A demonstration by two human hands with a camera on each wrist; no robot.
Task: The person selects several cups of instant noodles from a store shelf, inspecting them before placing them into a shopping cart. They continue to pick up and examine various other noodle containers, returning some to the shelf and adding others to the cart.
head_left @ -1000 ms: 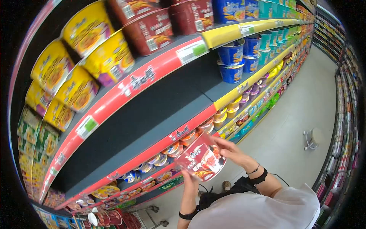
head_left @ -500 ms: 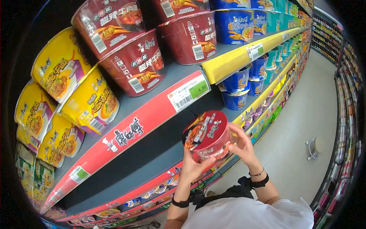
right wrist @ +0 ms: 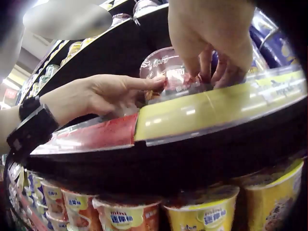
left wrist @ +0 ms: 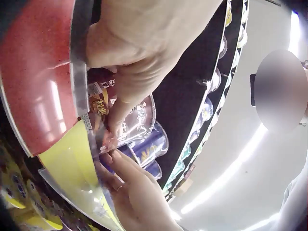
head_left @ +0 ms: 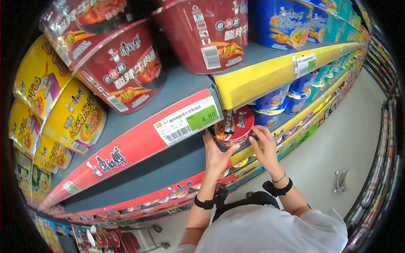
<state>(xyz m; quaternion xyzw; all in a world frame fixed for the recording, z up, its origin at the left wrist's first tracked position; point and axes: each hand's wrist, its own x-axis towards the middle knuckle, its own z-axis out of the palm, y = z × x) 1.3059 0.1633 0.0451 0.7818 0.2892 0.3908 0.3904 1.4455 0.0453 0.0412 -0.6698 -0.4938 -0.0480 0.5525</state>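
A dark red noodle cup (head_left: 241,124) sits between the two hands at the lower shelf opening, its printed lid tilted toward the head view. My left hand (head_left: 216,159) grips its left side, thumb across the near wall. On the right side, my right hand (head_left: 266,152) holds it with bent fingers near the rim. In the left wrist view, thumbs of the left hand (left wrist: 144,48) and right hand (left wrist: 137,195) nearly meet at the cup (left wrist: 140,120). The right wrist view shows the cup (right wrist: 159,60) behind the shelf edge; some fingertips are hidden.
Above, red cups (head_left: 126,71) and yellow cups (head_left: 80,114) stand behind a red price strip (head_left: 143,143). Blue cups (head_left: 270,105) adjoin the held cup on the right. A stool (head_left: 344,181) stands in the aisle; a cart (head_left: 135,240) is lower left.
Both hands have carried the cup forward from in front of the shelving into the lower shelf opening, beside the blue cups. The head view has come closer to the shelves.
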